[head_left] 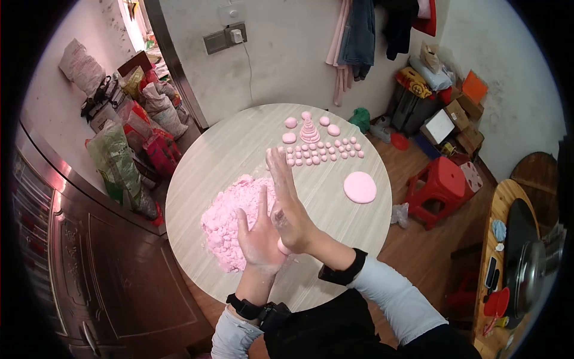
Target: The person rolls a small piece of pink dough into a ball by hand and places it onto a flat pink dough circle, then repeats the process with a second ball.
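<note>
My left hand (261, 239) is palm up over the table, its fingers stretched and thumb apart. Upright against it stands my right hand (288, 209), seen edge-on with straight fingers and pale powder on the skin. Between the heels of my two palms sits a pink dough ball (283, 246), mostly hidden. Behind my left fingers lies a crumbly heap of pink dough (224, 224). Beyond my right fingertips, rows of small pink balls (323, 152) cover part of the table. A thick pink disc (360, 187) lies to the right.
At the round table's (197, 173) far side, a tiered pink stack (309, 133) stands among several larger pink lumps (333, 130). A red stool (439, 185) is at the right, near a wooden counter (493, 239) with a lidded pan. Filled sacks (161, 110) crowd the left doorway.
</note>
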Tool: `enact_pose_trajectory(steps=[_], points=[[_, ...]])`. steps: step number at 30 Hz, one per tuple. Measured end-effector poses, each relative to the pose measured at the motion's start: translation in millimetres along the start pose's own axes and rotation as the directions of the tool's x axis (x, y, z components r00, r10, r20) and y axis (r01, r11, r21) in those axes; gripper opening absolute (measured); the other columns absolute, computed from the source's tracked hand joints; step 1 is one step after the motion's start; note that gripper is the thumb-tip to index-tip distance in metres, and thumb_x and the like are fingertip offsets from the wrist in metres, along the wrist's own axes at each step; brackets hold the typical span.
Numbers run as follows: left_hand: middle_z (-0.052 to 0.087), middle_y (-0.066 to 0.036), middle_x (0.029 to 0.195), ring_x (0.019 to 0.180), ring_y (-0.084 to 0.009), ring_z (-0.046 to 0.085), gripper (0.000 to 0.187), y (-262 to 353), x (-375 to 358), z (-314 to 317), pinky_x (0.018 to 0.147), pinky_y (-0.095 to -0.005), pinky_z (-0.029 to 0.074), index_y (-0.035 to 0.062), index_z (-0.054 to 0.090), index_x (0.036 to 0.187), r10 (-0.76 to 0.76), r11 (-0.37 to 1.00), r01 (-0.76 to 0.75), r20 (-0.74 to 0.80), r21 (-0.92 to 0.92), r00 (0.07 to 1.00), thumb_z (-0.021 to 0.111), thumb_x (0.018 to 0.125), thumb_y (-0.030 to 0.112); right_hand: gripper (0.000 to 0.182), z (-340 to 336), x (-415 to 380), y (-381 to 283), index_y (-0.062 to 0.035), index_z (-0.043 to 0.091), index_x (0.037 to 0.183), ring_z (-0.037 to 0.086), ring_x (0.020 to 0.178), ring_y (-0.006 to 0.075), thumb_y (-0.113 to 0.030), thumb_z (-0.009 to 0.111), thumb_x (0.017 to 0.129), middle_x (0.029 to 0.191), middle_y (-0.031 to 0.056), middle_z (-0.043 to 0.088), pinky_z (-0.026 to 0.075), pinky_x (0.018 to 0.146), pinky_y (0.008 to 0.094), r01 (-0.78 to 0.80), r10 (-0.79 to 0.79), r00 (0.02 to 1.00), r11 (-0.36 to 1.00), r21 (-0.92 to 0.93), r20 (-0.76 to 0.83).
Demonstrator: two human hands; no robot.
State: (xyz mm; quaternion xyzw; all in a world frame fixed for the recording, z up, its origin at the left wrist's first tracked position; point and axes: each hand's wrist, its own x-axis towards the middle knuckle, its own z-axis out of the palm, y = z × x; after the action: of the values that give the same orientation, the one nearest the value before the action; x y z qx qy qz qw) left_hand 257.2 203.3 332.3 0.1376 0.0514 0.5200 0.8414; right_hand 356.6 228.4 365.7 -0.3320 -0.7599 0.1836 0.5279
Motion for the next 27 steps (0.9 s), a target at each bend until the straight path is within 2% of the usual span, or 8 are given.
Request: enact_pose_trajectory(steps=[3, 6, 8, 10, 16, 22, 24, 27], points=[[0.017, -0.013, 0.152, 0.138, -0.0268, 0.023, 0.071, 9.6, 7.5, -11.8, 0.112, -0.0417, 0.021, 0.0160, 0.010, 0.149, 0.181, 0.983, -0.178, 0.062, -0.053, 0.982, 0.027, 0.094, 0.058, 0.082, 15.8, -26.5, -15.3, 0.0025, 0.003, 0.146, -0.004, 0.142, 0.0370, -0.055, 0.028, 0.093, 0.153, 0.0222, 0.001, -0.003, 0.113, 0.0493, -0.116, 0.102, 0.993, 0.948, 0.295, 0.061], [0.019, -0.012, 0.152, 0.138, -0.0269, 0.023, 0.070, -0.3, 8.6, -28.2, 0.112, -0.0416, 0.021, 0.0169, 0.010, 0.149, 0.148, 0.965, -0.138, -0.027, 0.224, 0.989, 0.027, 0.094, 0.057, 0.081, 15.6, -12.2, -20.5, 0.0022, 0.003, 0.146, -0.004, 0.142, 0.0369, -0.054, 0.027, 0.094, 0.153, 0.0216, 0.002, -0.003, 0.113, 0.0490, -0.040, 0.058, 0.997, 0.950, 0.310, -0.050], [0.019, -0.013, 0.151, 0.138, -0.0271, 0.021, 0.071, -5.2, 1.7, -19.2, 0.112, -0.0417, 0.020, 0.0179, 0.009, 0.149, 0.094, 0.969, -0.065, -0.112, 0.237, 0.989, 0.024, 0.094, 0.059, 0.086, 14.2, -7.9, -1.3, 0.0014, -0.007, 0.145, -0.006, 0.142, 0.0337, -0.062, 0.018, 0.092, 0.153, 0.0209, -0.006, -0.002, 0.113, 0.0470, -0.080, 0.091, 0.995, 0.961, 0.264, -0.029], [0.017, -0.014, 0.151, 0.139, -0.0272, 0.019, 0.072, -4.2, -0.3, -6.2, 0.113, -0.0420, 0.019, 0.0188, 0.008, 0.149, 0.152, 0.970, -0.130, -0.092, 0.207, 0.984, 0.020, 0.093, 0.062, 0.083, 17.9, -10.7, 22.7, 0.0029, 0.003, 0.146, -0.003, 0.142, 0.0371, -0.056, 0.027, 0.094, 0.152, 0.0218, 0.004, -0.003, 0.113, 0.0487, -0.130, 0.148, 0.985, 0.975, 0.181, -0.092], [0.011, -0.016, 0.152, 0.140, -0.0284, 0.015, 0.071, -1.8, 4.8, -4.5, 0.114, -0.0408, 0.014, 0.0179, 0.005, 0.149, 0.212, 0.924, -0.164, -0.106, 0.345, 0.971, 0.014, 0.093, 0.061, 0.080, 19.7, -18.6, -15.5, 0.0032, -0.001, 0.145, -0.003, 0.142, 0.0337, -0.057, 0.015, 0.095, 0.153, 0.0209, 0.000, -0.001, 0.113, 0.0450, -0.073, 0.112, 0.992, 0.887, 0.456, -0.060], [0.017, -0.017, 0.151, 0.139, -0.0284, 0.019, 0.070, -14.4, 1.5, 6.5, 0.114, -0.0385, 0.014, 0.0126, 0.006, 0.149, 0.194, 0.768, -0.144, -0.012, 0.625, 0.981, 0.007, 0.095, 0.057, 0.096, 14.4, -10.1, 10.3, -0.0044, -0.004, 0.147, -0.003, 0.143, 0.0276, -0.073, 0.021, 0.085, 0.154, 0.0172, -0.002, 0.002, 0.113, 0.0448, -0.218, 0.322, 0.944, 0.761, 0.611, -0.065], [0.017, -0.018, 0.150, 0.139, -0.0290, 0.019, 0.069, -10.3, 4.1, 5.9, 0.114, -0.0391, 0.013, 0.0127, 0.007, 0.149, 0.209, 0.760, -0.169, 0.010, 0.627, 0.978, 0.006, 0.096, 0.056, 0.099, 12.4, -16.4, -5.2, -0.0054, -0.004, 0.147, -0.002, 0.142, 0.0282, -0.076, 0.022, 0.083, 0.154, 0.0163, -0.001, 0.002, 0.114, 0.0450, -0.269, 0.363, 0.932, 0.683, 0.679, 0.004], [0.015, -0.018, 0.151, 0.140, -0.0274, 0.017, 0.073, -8.6, 4.3, 6.1, 0.115, -0.0371, 0.012, 0.0107, 0.006, 0.149, 0.195, 0.892, -0.151, -0.060, 0.426, 0.979, 0.010, 0.094, 0.059, 0.087, 6.8, -12.7, -28.3, -0.0033, -0.004, 0.147, -0.005, 0.143, 0.0274, -0.063, 0.025, 0.092, 0.154, 0.0177, -0.002, 0.000, 0.113, 0.0440, -0.040, 0.215, 0.972, 0.546, 0.837, -0.094]])
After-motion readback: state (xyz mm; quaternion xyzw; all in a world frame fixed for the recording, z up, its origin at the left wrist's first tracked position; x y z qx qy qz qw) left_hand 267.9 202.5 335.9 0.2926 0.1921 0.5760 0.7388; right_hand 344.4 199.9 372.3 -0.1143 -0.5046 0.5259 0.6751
